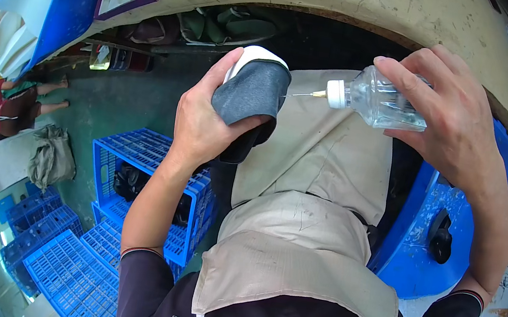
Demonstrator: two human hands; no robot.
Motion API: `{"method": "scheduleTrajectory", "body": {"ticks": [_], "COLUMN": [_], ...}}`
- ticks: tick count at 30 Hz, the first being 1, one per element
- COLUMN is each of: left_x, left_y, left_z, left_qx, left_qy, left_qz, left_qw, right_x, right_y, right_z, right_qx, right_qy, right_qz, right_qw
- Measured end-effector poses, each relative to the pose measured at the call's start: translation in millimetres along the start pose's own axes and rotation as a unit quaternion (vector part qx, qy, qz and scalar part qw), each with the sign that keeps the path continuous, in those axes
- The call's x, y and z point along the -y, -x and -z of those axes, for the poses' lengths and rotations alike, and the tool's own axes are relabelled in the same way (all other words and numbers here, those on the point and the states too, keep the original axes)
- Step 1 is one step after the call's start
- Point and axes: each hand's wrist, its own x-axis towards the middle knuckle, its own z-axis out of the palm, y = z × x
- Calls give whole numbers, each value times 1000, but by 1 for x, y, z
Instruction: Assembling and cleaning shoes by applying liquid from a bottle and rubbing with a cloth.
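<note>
My left hand (202, 120) is wrapped round a dark grey shoe upper (246, 93) fitted over a white shoe last (260, 55). The last's white end shows above the upper's edge, while the lower part hangs black below my palm. From the right, my right hand (450, 107) grips a clear plastic bottle (386, 102), tilted almost level, with liquid in it. A thin needle (303, 94) sticks out of its white cap (336, 94) toward the upper. Its tip is at or very near the upper's right side; contact is hard to tell. A beige apron (303, 223) covers my lap below.
A worn cream workbench (351, 1) curves across the top. Blue plastic crates (146, 151) stand at the left, some holding dark items. A blue bin (72, 6) with white lasts is upper left. Another person (8, 104) is far left. A blue surface (431, 227) with a black object is right.
</note>
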Motion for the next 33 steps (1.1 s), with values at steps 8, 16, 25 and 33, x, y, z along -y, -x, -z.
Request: {"method": "scheduleTrajectory", "body": {"ticks": [8,16,25,33], "left_x": [-4,-5,0,-3], "left_y": [0,2,6,10], "left_z": [9,12,13,16], "left_qx": [20,46,50,119], "left_qy": [-113,-153,-150,-64], "left_qz": [-59,-46,-70,1], "left_qw": [992,986,985,991], "right_x": [8,17,27,19], "right_y": [-6,-15,-25,-26], "right_z": [4,3,3,-2], "right_qx": [9,20,30,27], "right_qy": [3,4,3,13], "right_qz": [10,20,35,12], "right_qw": [1000,1000,999,999]}}
